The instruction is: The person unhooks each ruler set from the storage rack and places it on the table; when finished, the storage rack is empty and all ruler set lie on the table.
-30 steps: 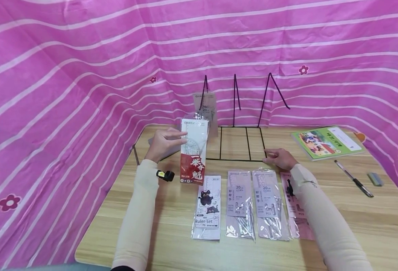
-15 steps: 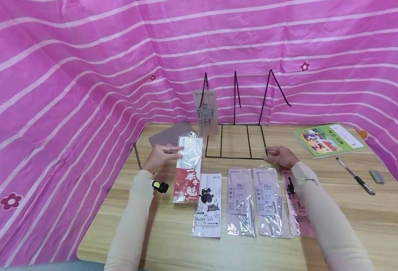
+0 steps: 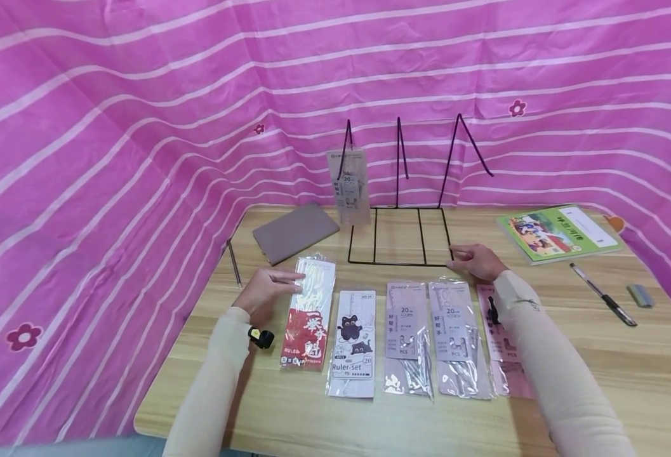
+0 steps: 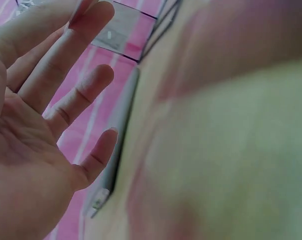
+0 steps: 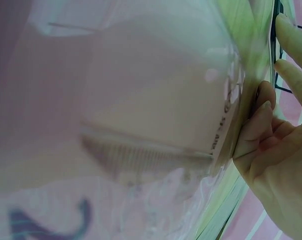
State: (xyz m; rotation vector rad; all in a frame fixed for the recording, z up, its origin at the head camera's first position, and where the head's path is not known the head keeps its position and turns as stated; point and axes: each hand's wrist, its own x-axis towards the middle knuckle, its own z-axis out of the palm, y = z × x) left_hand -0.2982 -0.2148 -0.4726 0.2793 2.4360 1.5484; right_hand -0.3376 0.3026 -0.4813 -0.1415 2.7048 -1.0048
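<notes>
A red and white ruler packet (image 3: 308, 311) lies flat on the wooden table (image 3: 626, 368), leftmost in a row of packets. My left hand (image 3: 268, 289) is at its upper left edge, straight fingers touching the clear top of the packet. The left wrist view shows that hand (image 4: 46, 125) with its fingers spread and nothing held. My right hand (image 3: 475, 261) rests on the table at the front right corner of the black wire rack (image 3: 398, 236), fingertips by the wire. One pale ruler packet (image 3: 348, 184) stands in the rack's left slot.
Right of the red packet lie a cat ruler-set packet (image 3: 353, 343), two 20 cm ruler packets (image 3: 406, 336) and a pink packet (image 3: 498, 336) half under my right forearm. A grey notebook (image 3: 295, 231), green book (image 3: 558, 231), pen (image 3: 602, 293) and eraser (image 3: 639, 296) lie around. Pink cloth walls the table.
My left hand has lowered the red packet from upright in the air down flat onto the table, left of the cat packet. The right hand has stayed at the rack's corner.
</notes>
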